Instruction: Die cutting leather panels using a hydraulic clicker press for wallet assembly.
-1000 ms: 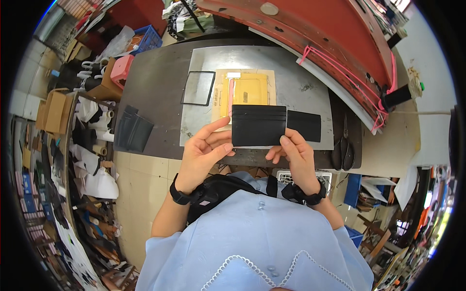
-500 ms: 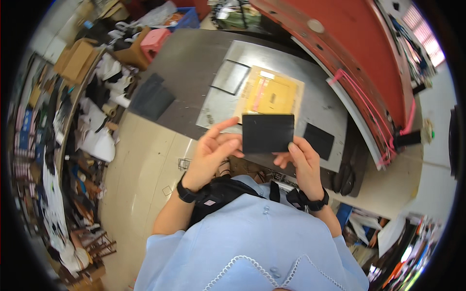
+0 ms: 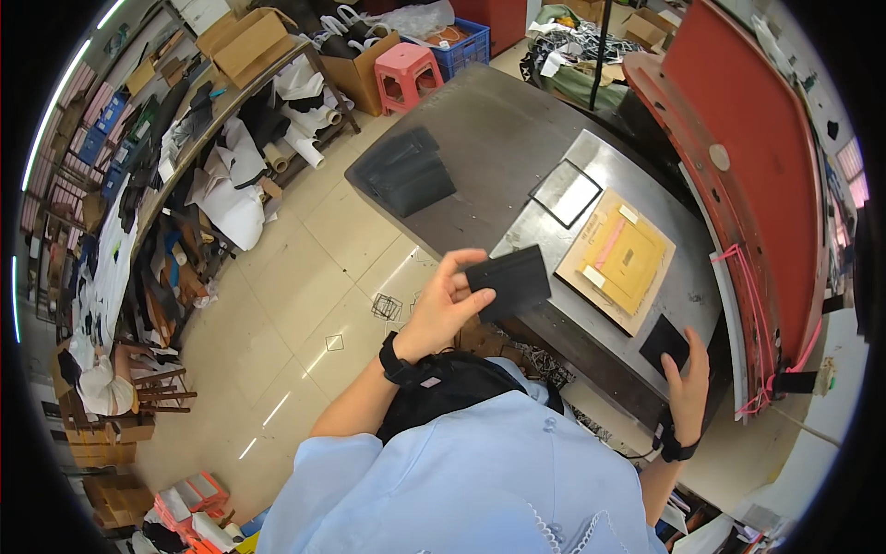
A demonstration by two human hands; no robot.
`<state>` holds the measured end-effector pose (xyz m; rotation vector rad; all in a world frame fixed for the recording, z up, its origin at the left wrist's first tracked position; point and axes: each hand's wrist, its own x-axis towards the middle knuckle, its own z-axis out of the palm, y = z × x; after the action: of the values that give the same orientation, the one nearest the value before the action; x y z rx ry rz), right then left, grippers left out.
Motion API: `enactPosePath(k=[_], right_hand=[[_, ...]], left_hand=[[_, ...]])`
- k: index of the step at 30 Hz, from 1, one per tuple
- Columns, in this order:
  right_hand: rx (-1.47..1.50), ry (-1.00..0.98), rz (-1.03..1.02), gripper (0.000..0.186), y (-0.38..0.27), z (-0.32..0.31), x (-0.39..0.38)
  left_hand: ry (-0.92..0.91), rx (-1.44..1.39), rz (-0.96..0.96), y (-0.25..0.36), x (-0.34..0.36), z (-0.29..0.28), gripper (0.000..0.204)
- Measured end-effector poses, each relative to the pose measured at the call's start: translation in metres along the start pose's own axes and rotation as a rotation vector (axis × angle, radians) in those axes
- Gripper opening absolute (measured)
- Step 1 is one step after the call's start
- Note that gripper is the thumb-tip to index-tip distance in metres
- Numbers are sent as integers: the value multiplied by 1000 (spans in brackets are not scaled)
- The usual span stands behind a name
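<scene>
My left hand [image 3: 441, 314] grips a thin black rectangular sheet [image 3: 517, 283] by its left edge, thumb on top, holding it tilted over the near edge of the table. My right hand [image 3: 688, 388] is apart from it, thumb and fingers spread, beside another black rectangular piece [image 3: 659, 340] lying on a metal plate [image 3: 544, 242]. Whether its fingertips touch that piece I cannot tell. Between the hands and farther off, a tan board [image 3: 591, 294] with a yellow panel [image 3: 631, 260] rests on the plate. A thin black rectangular frame [image 3: 592, 177] lies beyond it.
A stack of dark sheets [image 3: 402, 175] lies on the left part of the dark table [image 3: 489, 120]. A large red machine [image 3: 738, 111] with pink cord [image 3: 746, 314] rises at the right. Behind stand a pink stool [image 3: 406, 69], a blue crate [image 3: 461, 48] and cardboard boxes [image 3: 249, 46].
My right hand has let go of the black sheet and moved right to the black piece on the plate. The left hand keeps the sheet, now tilted. The whole view has turned left.
</scene>
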<state>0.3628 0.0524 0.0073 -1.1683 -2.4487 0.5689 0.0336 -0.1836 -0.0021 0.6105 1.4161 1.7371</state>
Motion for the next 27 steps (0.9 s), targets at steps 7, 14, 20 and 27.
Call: enactPosePath(k=[7,14,20,27], right_hand=[[-31,-37,36,60,15,-5,2],[381,-42,452,22,-7,-26,12],[637,57,330,11,-106,-22,35],[414,-396,-298,18,-239,81,109]], left_hand=[[201,229,143,10,34,-78,46],[462,702,382,10,89,-139,44],[440,1192,592,5,108,-149,47],[76,707,516,24,91,-138,43]])
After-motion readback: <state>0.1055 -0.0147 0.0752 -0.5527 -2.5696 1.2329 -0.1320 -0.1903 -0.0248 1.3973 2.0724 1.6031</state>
